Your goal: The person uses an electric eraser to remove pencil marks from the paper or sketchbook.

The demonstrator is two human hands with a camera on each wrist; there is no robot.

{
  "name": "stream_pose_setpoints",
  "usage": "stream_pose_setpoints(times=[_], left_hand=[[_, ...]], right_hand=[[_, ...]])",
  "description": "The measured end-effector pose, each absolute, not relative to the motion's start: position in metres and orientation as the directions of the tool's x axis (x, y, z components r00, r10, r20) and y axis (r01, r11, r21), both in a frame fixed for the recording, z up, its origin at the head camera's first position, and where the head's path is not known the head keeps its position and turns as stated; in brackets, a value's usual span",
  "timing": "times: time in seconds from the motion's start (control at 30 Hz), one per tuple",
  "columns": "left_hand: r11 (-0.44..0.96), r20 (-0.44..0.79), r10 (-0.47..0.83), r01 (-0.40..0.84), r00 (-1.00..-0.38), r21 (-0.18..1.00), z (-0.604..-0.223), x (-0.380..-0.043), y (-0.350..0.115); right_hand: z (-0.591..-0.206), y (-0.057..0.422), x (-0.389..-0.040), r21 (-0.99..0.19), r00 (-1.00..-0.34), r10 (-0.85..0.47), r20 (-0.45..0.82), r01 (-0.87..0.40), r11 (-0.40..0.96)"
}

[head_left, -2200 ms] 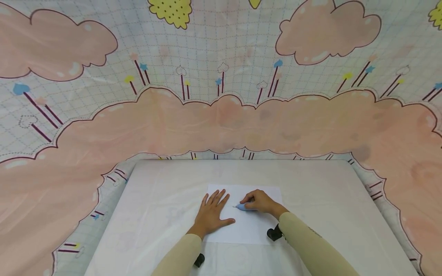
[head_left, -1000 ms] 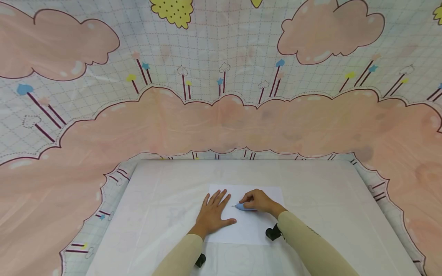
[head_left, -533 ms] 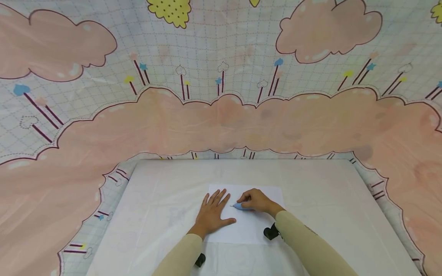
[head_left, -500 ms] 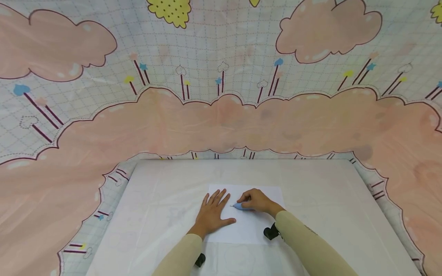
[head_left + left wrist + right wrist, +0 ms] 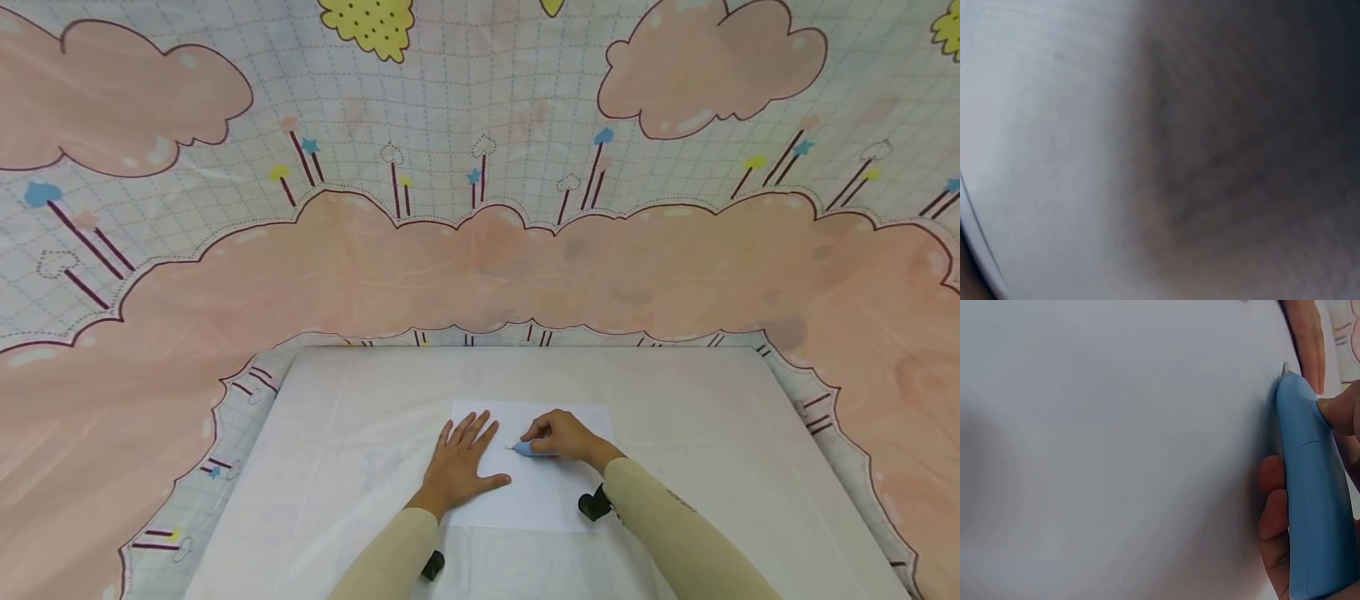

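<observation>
A white sheet of paper (image 5: 540, 508) lies on the table in the head view. On its left part my left hand (image 5: 456, 471) rests flat with fingers spread. My right hand (image 5: 567, 437) grips a thick, light-blue pen-shaped tool that looks like an electric eraser (image 5: 1316, 506). Its small pale tip points left, at the paper beside my left hand. In the right wrist view the thumb presses near the front of the body, and curled fingers hold it from the other side. Small dark specks dot the paper there. The left wrist view is dark and blurred.
The table (image 5: 360, 400) has a whitish cover. Behind and around it hangs a cloth (image 5: 480, 275) printed with pink clouds. A black wrist camera (image 5: 595, 503) sits at the right sleeve, another black camera (image 5: 433, 566) at the left.
My right hand and the electric eraser shifted slightly left, then back right by a small amount. The left hand stays in place on the paper.
</observation>
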State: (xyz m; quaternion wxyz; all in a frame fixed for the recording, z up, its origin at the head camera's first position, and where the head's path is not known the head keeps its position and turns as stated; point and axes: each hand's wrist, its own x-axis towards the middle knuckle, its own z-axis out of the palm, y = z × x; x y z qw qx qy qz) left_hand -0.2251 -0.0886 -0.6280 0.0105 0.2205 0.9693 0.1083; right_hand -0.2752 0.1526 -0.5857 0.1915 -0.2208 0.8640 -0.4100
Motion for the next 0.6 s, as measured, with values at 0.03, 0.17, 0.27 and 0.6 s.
stream_pose_setpoints(times=[0.03,0.17,0.27,0.6], left_hand=[[0.880,0.026,0.429,0.424,-0.903,0.216,-0.628,-0.225,-0.089],[0.881,0.028,0.428,0.423,-0.904,0.213,-0.629,-0.225,-0.088],[0.881,0.028,0.427,0.423,-0.904,0.210,-0.629,-0.225,-0.088],[0.883,0.020,0.425,0.419,-0.905,0.211,-0.628,-0.225,-0.088]], right_hand=[[-0.585,0.152,-0.275,-0.793,-0.830,-0.537,-0.151,-0.223,0.567],[-0.585,0.151,-0.274,-0.790,-0.826,-0.541,-0.158,-0.223,0.571],[-0.583,0.149,-0.275,-0.794,-0.817,-0.555,-0.155,-0.231,0.562],[-0.581,0.141,-0.278,-0.793,-0.801,-0.585,-0.130,-0.270,0.546]])
